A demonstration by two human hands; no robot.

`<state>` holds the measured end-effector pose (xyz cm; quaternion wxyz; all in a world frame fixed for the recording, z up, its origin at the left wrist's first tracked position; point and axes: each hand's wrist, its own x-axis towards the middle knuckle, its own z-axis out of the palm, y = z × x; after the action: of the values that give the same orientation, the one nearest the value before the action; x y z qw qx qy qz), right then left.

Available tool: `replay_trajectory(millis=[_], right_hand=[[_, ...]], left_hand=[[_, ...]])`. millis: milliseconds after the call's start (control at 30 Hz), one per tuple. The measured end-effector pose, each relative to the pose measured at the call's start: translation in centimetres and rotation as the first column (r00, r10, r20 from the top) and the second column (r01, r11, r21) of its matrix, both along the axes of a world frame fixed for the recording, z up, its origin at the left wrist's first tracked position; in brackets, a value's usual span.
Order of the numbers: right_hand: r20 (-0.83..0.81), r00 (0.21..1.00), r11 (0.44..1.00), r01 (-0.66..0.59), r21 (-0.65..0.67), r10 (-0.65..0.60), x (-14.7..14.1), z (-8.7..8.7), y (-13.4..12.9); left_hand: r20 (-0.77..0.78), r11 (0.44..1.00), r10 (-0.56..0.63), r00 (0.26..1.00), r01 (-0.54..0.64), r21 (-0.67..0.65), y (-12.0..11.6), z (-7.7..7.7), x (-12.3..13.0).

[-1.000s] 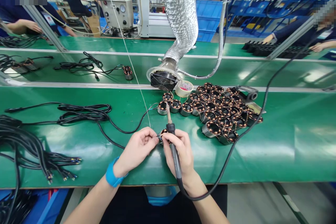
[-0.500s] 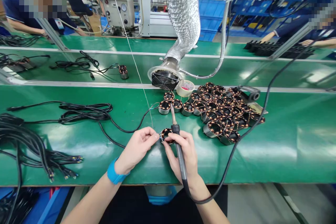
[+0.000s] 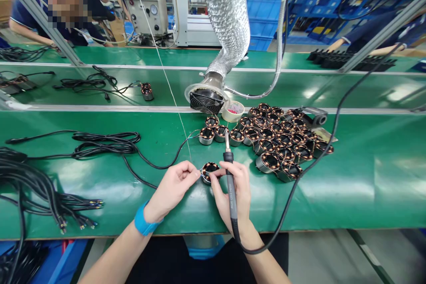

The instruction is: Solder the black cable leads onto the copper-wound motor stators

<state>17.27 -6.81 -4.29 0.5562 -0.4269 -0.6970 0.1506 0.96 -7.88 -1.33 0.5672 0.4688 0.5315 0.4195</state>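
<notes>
My left hand (image 3: 178, 184), with a blue band on its wrist, is closed in a pinch on a thin wire at the left edge of a motor stator (image 3: 210, 169). The stator is a short ring with copper windings, standing on the green bench. A black cable (image 3: 140, 175) runs in under this hand. My right hand (image 3: 236, 186) holds a soldering iron (image 3: 231, 195), its tip pointing away from me. Thumb and fingertips of that hand come together at the stator's right side; whether they also grip a wire is hard to see.
Several stators (image 3: 279, 135) crowd the bench to the right. A fume extractor (image 3: 207, 100) hangs ahead, near a white tub (image 3: 233, 111). Black cables (image 3: 40, 182) lie left. A thin solder-like strand (image 3: 166, 71) slants down ahead. People work across the bench.
The soldering iron has swung right and more upright, away from the stator. The right fingertips have shifted, uncovering more of the stator. My left hand keeps its pinch.
</notes>
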Motion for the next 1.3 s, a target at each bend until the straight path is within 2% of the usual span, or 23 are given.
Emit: replay_trajectory(millis=[200,533,800,967,1100,1200,1300], right_hand=[[-0.024,1.0,0.999,0.002,0.034,-0.001,0.0,-0.1,-0.1],[-0.021,1.0,0.999,0.004,-0.034,-0.005,-0.1,-0.3,-0.2],[-0.052,0.999,1.0,-0.005,0.008,0.005,0.2,0.1,-0.9],[-0.225,0.974,0.989,0.053,0.138,-0.021,1.5,-0.5,-2.3],[-0.358,0.932,0.969,0.028,0.246,0.064,1.9,-1.4,-2.9],[-0.327,0.941,0.957,0.007,0.289,0.092,1.9,-1.6,-3.0],[-0.21,0.972,0.964,-0.05,0.262,0.107,2.1,-1.4,-3.0]], left_hand=[[-0.032,1.0,0.0,1.0,0.001,0.008,-0.1,0.0,0.0],[-0.041,1.0,-0.013,0.999,0.014,0.027,-0.1,-0.2,0.1],[-0.05,0.999,-0.018,0.999,0.021,0.046,-0.1,-0.3,0.1],[-0.06,0.998,-0.022,0.998,0.025,0.054,-0.2,0.0,0.2],[-0.051,0.999,-0.025,0.998,0.027,0.042,-0.1,0.1,0.1],[-0.055,0.999,-0.021,0.998,0.022,0.034,-0.1,0.1,0.2],[-0.064,0.999,-0.014,0.998,0.016,0.035,-0.1,0.2,0.2]])
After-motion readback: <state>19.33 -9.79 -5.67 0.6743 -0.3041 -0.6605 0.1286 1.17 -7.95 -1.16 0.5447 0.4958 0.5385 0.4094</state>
